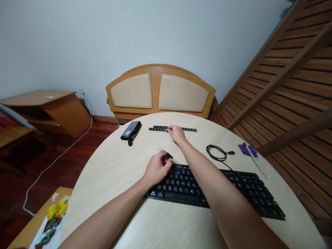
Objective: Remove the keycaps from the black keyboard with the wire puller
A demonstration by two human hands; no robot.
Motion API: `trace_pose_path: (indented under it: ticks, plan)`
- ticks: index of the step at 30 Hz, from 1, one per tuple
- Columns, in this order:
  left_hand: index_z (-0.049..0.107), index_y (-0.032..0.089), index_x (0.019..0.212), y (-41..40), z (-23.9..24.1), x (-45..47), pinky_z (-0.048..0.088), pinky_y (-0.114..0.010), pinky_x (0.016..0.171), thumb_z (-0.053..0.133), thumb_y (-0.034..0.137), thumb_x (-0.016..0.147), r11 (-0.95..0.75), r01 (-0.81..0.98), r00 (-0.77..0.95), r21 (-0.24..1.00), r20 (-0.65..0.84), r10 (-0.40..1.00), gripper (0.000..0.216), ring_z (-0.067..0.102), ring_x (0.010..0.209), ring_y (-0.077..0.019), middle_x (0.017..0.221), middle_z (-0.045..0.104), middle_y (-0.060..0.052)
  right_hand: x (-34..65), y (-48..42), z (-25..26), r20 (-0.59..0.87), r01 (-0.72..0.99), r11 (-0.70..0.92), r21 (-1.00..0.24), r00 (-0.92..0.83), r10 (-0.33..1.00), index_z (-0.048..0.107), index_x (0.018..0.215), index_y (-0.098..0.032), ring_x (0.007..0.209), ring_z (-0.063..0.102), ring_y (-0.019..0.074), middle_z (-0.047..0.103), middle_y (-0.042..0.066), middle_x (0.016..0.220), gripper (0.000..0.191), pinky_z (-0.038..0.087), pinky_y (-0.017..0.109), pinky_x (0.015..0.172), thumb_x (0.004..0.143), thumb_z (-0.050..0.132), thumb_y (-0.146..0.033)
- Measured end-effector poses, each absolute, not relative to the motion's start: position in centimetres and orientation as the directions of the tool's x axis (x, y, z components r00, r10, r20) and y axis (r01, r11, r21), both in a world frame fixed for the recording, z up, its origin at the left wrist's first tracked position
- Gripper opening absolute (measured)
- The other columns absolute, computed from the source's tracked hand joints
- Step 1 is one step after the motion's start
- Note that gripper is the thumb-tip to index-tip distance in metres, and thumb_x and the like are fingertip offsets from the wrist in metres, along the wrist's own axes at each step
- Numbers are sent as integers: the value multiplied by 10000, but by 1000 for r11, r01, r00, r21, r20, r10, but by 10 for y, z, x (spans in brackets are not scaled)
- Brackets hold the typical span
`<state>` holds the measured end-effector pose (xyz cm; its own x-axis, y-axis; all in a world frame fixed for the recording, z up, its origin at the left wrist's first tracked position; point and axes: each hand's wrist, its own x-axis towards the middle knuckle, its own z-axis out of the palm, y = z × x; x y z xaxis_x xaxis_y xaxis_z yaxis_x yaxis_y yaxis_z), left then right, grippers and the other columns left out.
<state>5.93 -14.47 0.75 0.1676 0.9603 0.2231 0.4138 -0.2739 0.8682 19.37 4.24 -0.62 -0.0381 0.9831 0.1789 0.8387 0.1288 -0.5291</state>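
A black keyboard [181,197] lies on the round table, partly covered by my forearms. Over its upper left part, my left hand [157,168] is closed around a wire keycap puller [168,156] with a black handle; thin wires stick out at both ends. Farther off, loose black keycaps [188,129] lie in rows. My right hand [176,134] reaches to the middle of these rows, thumb and fingers pinched together at a keycap [167,130]. Whether that keycap is lifted or still on the table, I cannot tell.
A folded dark grey cloth or pouch [131,131] lies at the table's far left. The coiled keyboard cable [217,152] rests on the right, near a purple cloth [243,149] and a thin whitish stick-like tool [255,159]. Beyond the table [103,183] stands a padded wooden headboard [156,90].
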Motion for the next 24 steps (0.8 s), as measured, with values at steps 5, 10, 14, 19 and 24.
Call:
trace_pose_path:
  ticks: [5,10,14,19,24]
  plan:
    - [580,172,798,-145,9,60,421,-266,580,563,274,864,-259,411,168,874,207,964,122,599,617,-167,695,657,-21,192,44,-5,175,854,119,-507,-33,984,730,1034,-254,994,649,215,735,79,1070,205,452,291,882,920,563,-291]
    - [584,169,794,-146,12,61,419,-264,590,560,253,855,-264,428,174,864,208,963,107,597,627,-166,705,659,-23,189,43,-5,175,866,101,-489,-16,984,724,1046,-274,1002,651,215,732,60,1092,211,467,296,861,926,552,-302]
    - [582,171,801,-146,12,61,416,-258,583,558,250,855,-263,428,173,865,207,963,99,593,620,-160,704,656,-18,187,43,-6,173,871,94,-483,-10,985,715,1060,-283,996,654,208,731,47,1097,213,476,289,841,932,547,-316]
    - [577,173,791,-146,13,61,416,-256,580,559,250,853,-264,435,176,861,207,962,100,592,615,-158,699,653,-16,189,41,1,169,870,112,-480,-34,985,672,1138,-268,991,655,204,730,54,1084,239,479,291,837,934,555,-310]
    - [578,173,806,-146,10,60,425,-260,588,554,260,865,-288,440,198,850,221,955,108,596,618,-160,701,655,-16,206,19,20,165,852,213,-478,-151,975,664,1158,-221,969,661,213,733,68,1055,278,474,297,849,894,605,-283]
